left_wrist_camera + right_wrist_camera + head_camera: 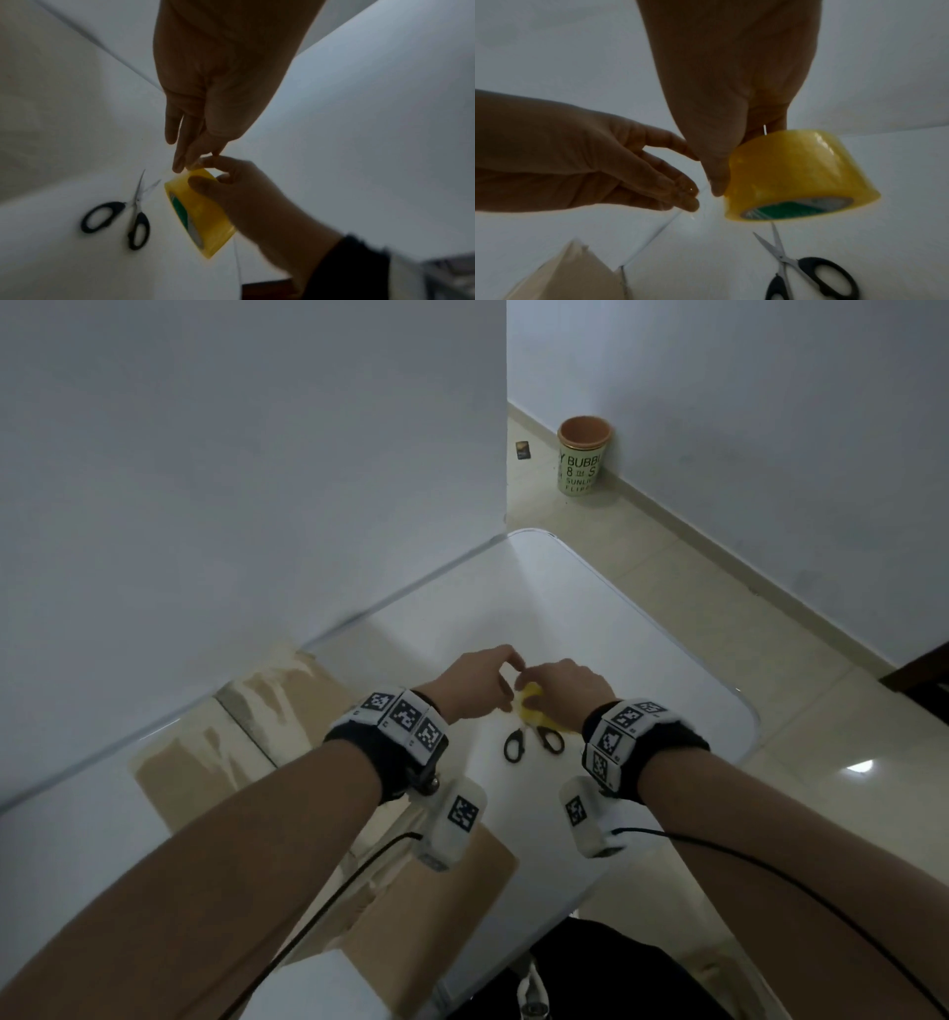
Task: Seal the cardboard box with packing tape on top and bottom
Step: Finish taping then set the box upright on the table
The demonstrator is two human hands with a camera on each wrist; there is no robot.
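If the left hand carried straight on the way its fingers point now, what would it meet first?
Probably the tape roll held by the right hand; the left hand fingertips point at it, almost touching.

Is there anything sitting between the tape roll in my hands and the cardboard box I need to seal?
Nothing visible does. Your right hand holds the tape roll above the table, and your left hand pinches at its free end. The cardboard box lies to the left; the scissors lie nearer you, off that path.

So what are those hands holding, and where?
The right hand grips the yellow tape roll by its rim; the left hand pinches the loose tape end.
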